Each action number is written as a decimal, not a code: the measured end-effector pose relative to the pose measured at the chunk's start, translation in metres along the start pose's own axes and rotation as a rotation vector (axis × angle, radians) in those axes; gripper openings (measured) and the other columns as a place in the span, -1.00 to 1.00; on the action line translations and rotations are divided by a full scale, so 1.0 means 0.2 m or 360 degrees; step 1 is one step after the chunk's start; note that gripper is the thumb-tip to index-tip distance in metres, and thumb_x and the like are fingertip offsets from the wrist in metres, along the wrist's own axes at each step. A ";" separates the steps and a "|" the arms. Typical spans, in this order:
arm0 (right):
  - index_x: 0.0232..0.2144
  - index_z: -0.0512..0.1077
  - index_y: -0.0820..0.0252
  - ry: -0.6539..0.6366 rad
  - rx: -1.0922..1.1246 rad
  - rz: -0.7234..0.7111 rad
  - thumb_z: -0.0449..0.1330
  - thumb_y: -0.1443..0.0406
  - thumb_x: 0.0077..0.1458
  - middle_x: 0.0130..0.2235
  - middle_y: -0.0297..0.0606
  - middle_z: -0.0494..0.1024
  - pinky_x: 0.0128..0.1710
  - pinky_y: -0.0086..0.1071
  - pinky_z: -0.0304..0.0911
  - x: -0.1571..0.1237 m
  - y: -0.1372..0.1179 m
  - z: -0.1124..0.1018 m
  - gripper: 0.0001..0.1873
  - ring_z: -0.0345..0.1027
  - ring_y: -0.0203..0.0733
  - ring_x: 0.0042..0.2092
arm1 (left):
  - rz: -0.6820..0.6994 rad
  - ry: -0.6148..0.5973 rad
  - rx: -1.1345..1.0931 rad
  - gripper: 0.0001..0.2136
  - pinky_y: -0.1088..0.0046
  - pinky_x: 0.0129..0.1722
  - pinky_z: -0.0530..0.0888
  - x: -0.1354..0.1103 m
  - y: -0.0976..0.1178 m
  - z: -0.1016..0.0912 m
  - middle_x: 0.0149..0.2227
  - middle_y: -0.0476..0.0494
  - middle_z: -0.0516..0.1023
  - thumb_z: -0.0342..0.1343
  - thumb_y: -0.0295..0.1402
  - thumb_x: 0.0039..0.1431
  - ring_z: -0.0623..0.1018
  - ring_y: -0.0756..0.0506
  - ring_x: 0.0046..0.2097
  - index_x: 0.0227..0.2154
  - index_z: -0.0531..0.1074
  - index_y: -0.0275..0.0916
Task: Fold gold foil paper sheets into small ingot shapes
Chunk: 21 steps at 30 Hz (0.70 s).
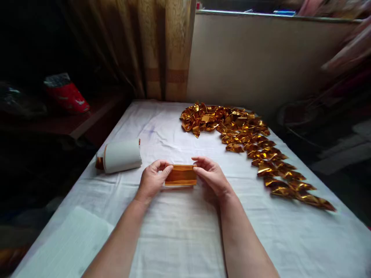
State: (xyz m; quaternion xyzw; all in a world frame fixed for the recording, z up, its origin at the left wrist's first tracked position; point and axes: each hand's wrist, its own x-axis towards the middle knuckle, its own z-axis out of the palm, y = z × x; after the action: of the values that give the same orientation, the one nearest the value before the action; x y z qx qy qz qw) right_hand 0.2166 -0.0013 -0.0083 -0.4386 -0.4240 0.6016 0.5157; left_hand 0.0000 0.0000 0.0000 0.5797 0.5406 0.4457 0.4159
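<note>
Between my two hands is a shiny gold foil sheet point(181, 176), a small rectangle with its long side running left to right. My left hand point(155, 175) pinches its upper left corner between thumb and fingers. At the upper right corner, my right hand point(211, 173) grips the edge with its thumb against the fingers. Just left of my left hand lies a white roll point(123, 155), with gold foil showing at its left end. Many folded gold foil pieces point(240, 127) lie linked or overlapping in a curved trail on the right.
A white cloth point(179, 239) covers the table, with a pale flat sheet point(66, 247) at its left front. A red packet point(68, 94) stands on a dark side surface point(78, 129). Behind the table are a brown curtain point(162, 46) and a pale wall point(246, 58).
</note>
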 end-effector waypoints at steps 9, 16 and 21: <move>-0.23 0.53 0.11 -0.0035 -0.0079 -0.0020 0.42 0.21 -0.19 -0.42 -0.43 0.48 -0.31 -0.42 0.24 -0.02 -0.02 0.01 -0.61 0.33 -0.34 -0.37 | -0.0007 0.0001 0.0031 -0.76 0.46 -0.26 0.46 0.00 0.01 0.00 -0.42 -0.07 0.58 0.19 -0.14 -0.01 0.53 -0.07 -0.32 -0.43 0.51 -0.22; -0.22 0.51 0.12 -0.0032 -0.0102 -0.0035 0.41 0.22 -0.18 -0.40 -0.42 0.49 -0.30 -0.42 0.24 -0.01 -0.01 0.00 -0.60 0.34 -0.34 -0.37 | -0.0023 -0.0011 0.0058 -0.76 0.46 -0.27 0.44 0.00 0.01 0.01 -0.44 -0.06 0.56 0.18 -0.14 -0.02 0.51 -0.07 -0.35 -0.44 0.50 -0.23; -0.23 0.51 0.13 -0.0019 -0.0127 -0.0046 0.41 0.22 -0.20 -0.44 -0.44 0.47 -0.35 -0.44 0.22 -0.01 -0.02 0.01 -0.60 0.32 -0.36 -0.41 | -0.0047 -0.0023 0.0114 -0.74 0.45 -0.28 0.44 0.00 0.01 0.01 -0.44 -0.06 0.57 0.16 -0.12 -0.01 0.53 -0.07 -0.35 -0.43 0.50 -0.22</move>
State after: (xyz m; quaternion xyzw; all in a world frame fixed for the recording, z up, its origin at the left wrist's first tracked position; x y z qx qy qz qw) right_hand 0.2156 -0.0035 -0.0045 -0.4491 -0.4570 0.5792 0.5039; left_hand 0.0019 -0.0010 0.0014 0.5893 0.5617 0.4158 0.4054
